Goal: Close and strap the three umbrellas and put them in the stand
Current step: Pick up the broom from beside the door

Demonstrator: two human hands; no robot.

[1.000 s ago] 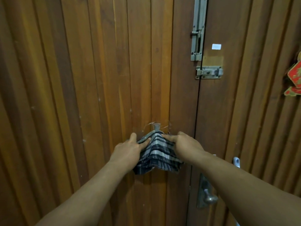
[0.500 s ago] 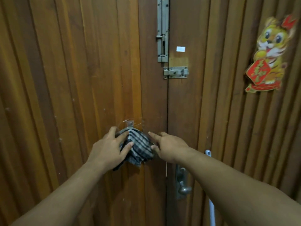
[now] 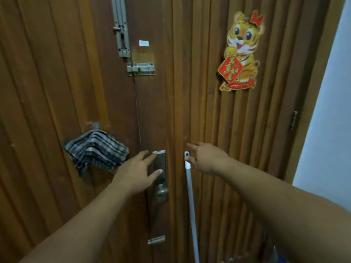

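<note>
No umbrella or stand shows in the head view. I face a wooden double door (image 3: 57,82). A checked cloth (image 3: 96,149) hangs from a small hook on the left leaf. My left hand (image 3: 136,173) is open with fingers spread, held over the metal lock plate (image 3: 160,168), just right of the cloth and not touching it. My right hand (image 3: 205,158) is open too, its fingertips at the top end of a white pole (image 3: 190,196) that leans upright against the right leaf.
A slide bolt (image 3: 120,29) and a latch plate (image 3: 140,69) sit high on the door seam. The round door knob (image 3: 162,191) is below my left hand. A tiger sticker (image 3: 241,52) decorates the right leaf. A pale wall (image 3: 330,120) borders the right side.
Both hands have let go of the checked cloth, which now hangs alone on its hook. My view and hands have shifted right, toward the lock plate and the white pole.
</note>
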